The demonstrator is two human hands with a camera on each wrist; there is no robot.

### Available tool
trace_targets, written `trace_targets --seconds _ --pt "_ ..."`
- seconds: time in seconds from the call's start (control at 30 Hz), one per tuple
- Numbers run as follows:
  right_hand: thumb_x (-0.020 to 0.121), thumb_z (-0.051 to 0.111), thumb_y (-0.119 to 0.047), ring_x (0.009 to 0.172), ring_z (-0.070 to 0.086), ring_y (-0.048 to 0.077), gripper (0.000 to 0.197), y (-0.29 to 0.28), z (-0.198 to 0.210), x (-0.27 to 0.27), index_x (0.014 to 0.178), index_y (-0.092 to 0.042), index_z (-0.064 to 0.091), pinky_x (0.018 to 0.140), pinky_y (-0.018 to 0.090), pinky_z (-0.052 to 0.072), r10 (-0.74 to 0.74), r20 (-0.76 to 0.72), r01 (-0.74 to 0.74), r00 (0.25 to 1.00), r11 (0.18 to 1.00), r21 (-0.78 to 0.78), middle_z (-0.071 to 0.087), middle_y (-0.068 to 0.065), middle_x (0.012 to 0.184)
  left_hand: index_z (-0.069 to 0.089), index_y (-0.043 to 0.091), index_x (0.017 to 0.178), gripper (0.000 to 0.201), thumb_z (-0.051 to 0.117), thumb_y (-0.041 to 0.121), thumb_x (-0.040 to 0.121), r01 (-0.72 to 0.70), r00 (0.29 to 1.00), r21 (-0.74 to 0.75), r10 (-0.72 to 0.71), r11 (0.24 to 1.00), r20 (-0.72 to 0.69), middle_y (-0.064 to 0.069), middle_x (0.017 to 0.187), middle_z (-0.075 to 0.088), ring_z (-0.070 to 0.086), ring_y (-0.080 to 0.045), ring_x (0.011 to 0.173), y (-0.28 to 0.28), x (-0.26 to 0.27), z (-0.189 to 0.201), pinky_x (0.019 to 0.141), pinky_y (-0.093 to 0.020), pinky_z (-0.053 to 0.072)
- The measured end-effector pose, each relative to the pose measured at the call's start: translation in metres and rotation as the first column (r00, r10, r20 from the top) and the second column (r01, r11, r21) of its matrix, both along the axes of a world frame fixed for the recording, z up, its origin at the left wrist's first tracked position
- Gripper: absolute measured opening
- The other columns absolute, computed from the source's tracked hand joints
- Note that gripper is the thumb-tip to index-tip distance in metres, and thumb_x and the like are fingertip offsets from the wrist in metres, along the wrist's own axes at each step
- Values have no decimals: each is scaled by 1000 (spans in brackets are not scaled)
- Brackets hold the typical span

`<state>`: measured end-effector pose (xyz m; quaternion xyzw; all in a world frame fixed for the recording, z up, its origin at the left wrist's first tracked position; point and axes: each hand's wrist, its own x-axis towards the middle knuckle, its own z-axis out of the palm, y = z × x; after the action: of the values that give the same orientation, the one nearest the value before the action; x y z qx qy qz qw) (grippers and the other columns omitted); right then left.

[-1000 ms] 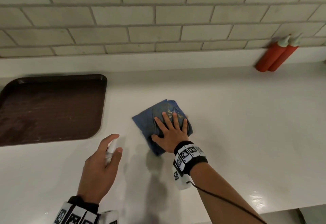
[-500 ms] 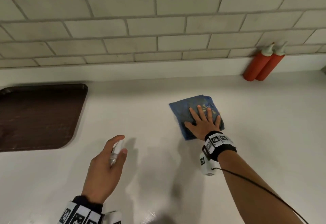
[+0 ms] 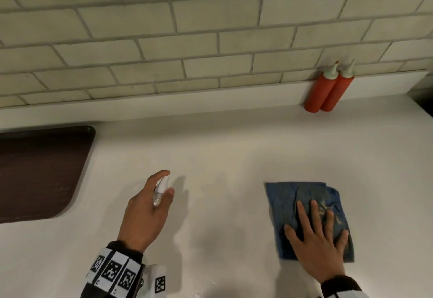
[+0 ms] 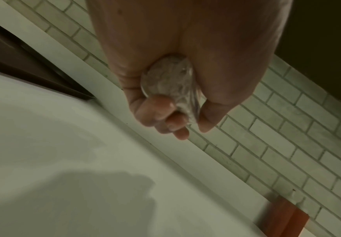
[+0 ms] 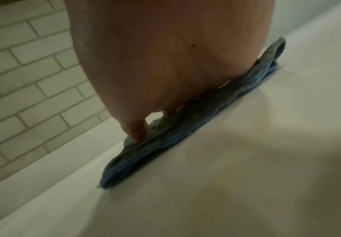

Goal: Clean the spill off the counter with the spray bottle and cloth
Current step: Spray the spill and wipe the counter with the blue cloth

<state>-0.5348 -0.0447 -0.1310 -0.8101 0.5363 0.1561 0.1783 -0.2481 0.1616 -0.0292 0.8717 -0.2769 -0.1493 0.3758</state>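
White counter (image 3: 234, 145) runs below a pale brick-tile wall (image 3: 210, 39). Using the folded blue cloth (image 3: 293, 199) as landmark: the right hand (image 3: 316, 239) presses on its near part, fingers straight and spread. Well left of the cloth, the left hand (image 3: 145, 206) curls round a small clear spray bottle (image 3: 160, 191), held above the counter. Behind the cloth, two red squeeze bottles (image 3: 328, 91) stand at the wall; a brown tray (image 3: 35, 171) lies far left.

Black wristbands (image 3: 112, 272) with checkered tags
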Motion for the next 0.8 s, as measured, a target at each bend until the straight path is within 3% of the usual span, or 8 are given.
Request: trace_targets --seconds 0.1,0.2,0.43,0.53,0.63,0.73,0.8 --pt "94 23 -67 147 -22 34 77 -13 5 17 148 -42 -25 114 68 -3 -33 10 33 999 998 53 -23 -5 162 50 38 134 39 58 32 96 -19 1000 -5 19 1000 16 14 94 62 58 -3 81 -10 11 1 74 -25 43" --pt "94 25 -66 147 -23 36 76 -47 7 54 151 -41 -19 112 69 -6 -5 27 4 1000 998 66 -23 -2 162 51 38 132 37 57 31 96 -70 997 -25 71 997 38 6 83 64 59 -5 76 -7 22 3 68 -21 43" --pt "93 26 -66 146 -21 41 75 -107 16 203 155 -39 -6 110 72 -7 94 17 -95 995 992 78 -21 0 163 50 40 131 37 56 30 97 -172 984 -16 173 985 49 4 65 59 59 -9 65 34 42 3 69 -30 47" --pt "95 25 -66 146 -20 42 74 -95 21 259 155 -38 -7 110 72 -8 161 6 -161 987 984 79 -20 1 163 51 43 130 37 57 30 96 -185 981 -18 186 983 54 6 54 50 53 -10 54 61 50 -2 68 -33 52" --pt "94 25 -67 146 -22 41 76 -63 19 302 155 -37 -8 111 71 -9 259 2 -258 966 963 78 -21 1 163 51 45 129 37 57 29 96 -205 977 -23 206 978 45 1 55 51 54 -12 55 87 59 -9 65 -31 50" --pt "94 23 -67 146 -21 41 75 -15 16 335 155 -37 -10 111 70 -10 396 23 -396 918 916 54 -21 2 163 51 45 129 36 57 31 96 -204 978 -28 205 979 26 1 61 57 56 -12 59 106 68 -13 68 -31 50" --pt "94 22 -66 146 -22 41 75 23 13 347 155 -37 -10 111 70 -11 497 40 -498 867 866 35 -22 2 163 51 45 129 37 57 31 96 -190 981 -37 191 981 27 5 56 52 53 -10 54 118 77 -14 65 -29 49"
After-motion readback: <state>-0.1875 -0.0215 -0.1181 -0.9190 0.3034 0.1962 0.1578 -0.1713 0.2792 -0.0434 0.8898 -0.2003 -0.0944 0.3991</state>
